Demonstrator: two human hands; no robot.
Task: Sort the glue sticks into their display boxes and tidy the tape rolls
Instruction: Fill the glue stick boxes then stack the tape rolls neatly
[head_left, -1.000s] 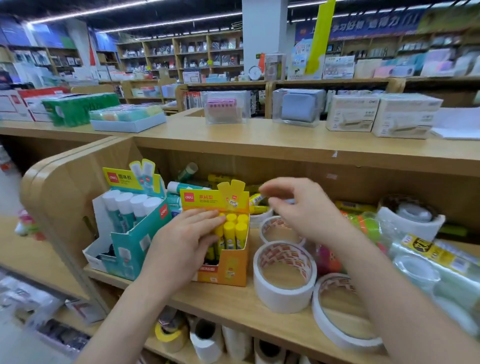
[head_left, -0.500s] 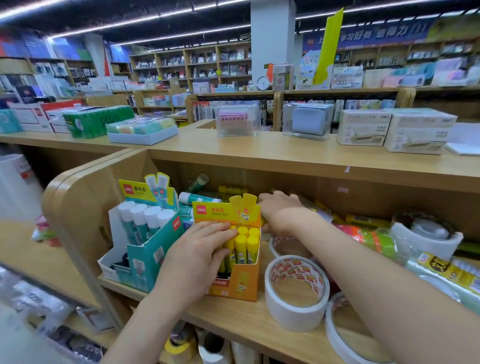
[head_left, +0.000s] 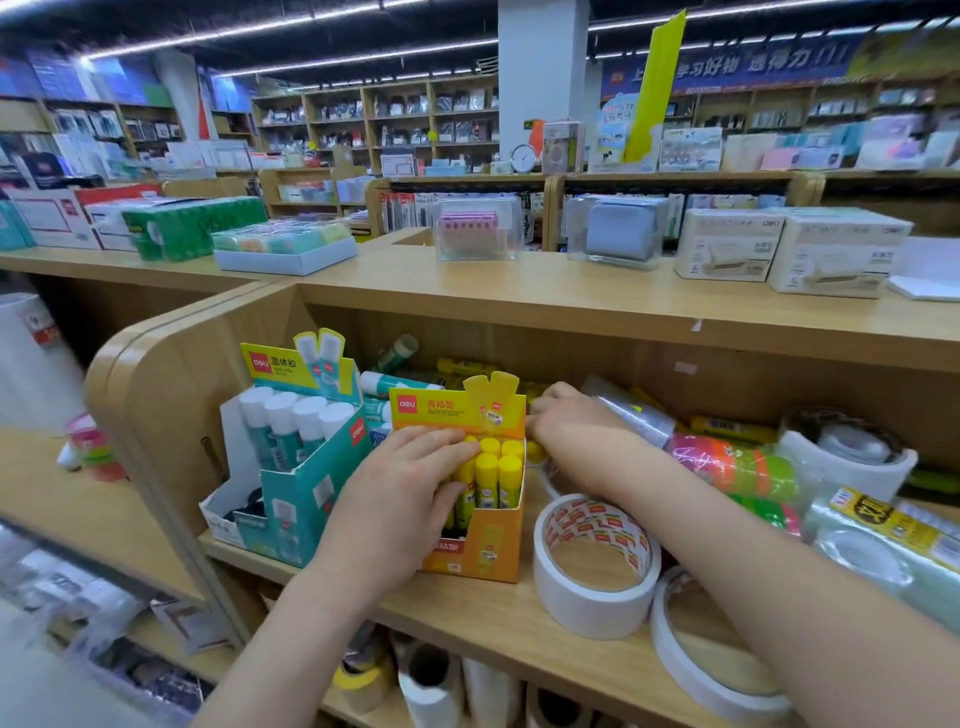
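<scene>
An orange-yellow display box (head_left: 483, 551) stands on the shelf and holds several yellow-capped glue sticks (head_left: 493, 467). My left hand (head_left: 405, 499) lies over its left sticks, fingers across the caps and thumb against their fronts. Left of it, a teal display box (head_left: 311, 483) holds white-capped glue sticks (head_left: 296, 410). My right hand (head_left: 566, 415) is deep in the shelf behind the yellow box's header card, which hides its fingertips. Loose yellow glue sticks (head_left: 462, 366) and a green one (head_left: 400, 351) lie at the back. A white tape roll (head_left: 592, 582) stands right of the box.
A wider flat tape roll (head_left: 701, 670) lies at the shelf's front edge. Neon tape rolls in wrap (head_left: 737, 467), a white tub (head_left: 852, 457) and packed clear tape (head_left: 883, 540) crowd the right. The upper shelf board (head_left: 571, 306) overhangs closely. More rolls sit on the shelf below (head_left: 363, 680).
My right hand has gone from above the tape rolls to the back of the shelf, behind the yellow box. My left hand has stayed on the yellow sticks.
</scene>
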